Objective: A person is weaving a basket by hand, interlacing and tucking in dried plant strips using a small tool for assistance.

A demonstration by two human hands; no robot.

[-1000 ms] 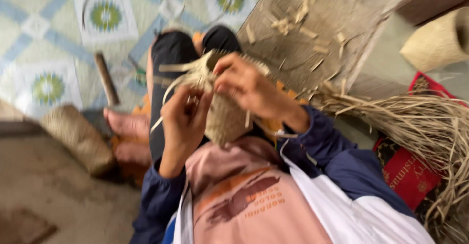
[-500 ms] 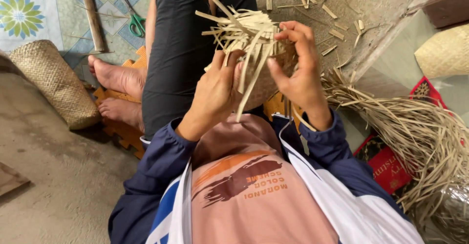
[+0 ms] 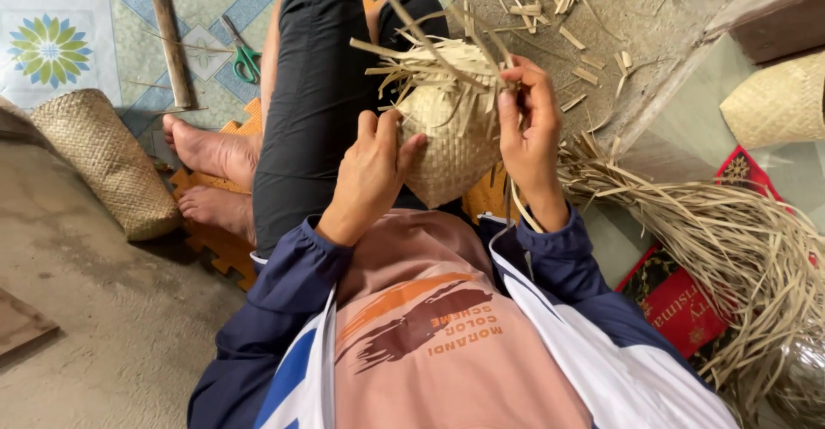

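A half-woven straw basket (image 3: 447, 141) with loose strip ends sticking up sits above my lap. My left hand (image 3: 371, 171) cups its left side, thumb pressed on the weave. My right hand (image 3: 528, 128) grips its right rim, fingers pinching loose straw strips (image 3: 430, 60) at the top. My legs in dark trousers (image 3: 314, 94) stretch out below the basket.
A finished woven basket (image 3: 107, 163) lies at the left by my bare feet (image 3: 210, 176). Green-handled scissors (image 3: 243, 55) and a bamboo stick (image 3: 172, 47) lie on the tiled floor. A pile of dry straw strips (image 3: 722, 240) lies at the right, another woven basket (image 3: 773, 103) beyond.
The view has swung and steadied. Both hands stay on the basket, which has turned so its woven body faces me, and my right hand has moved up to the loose strips.
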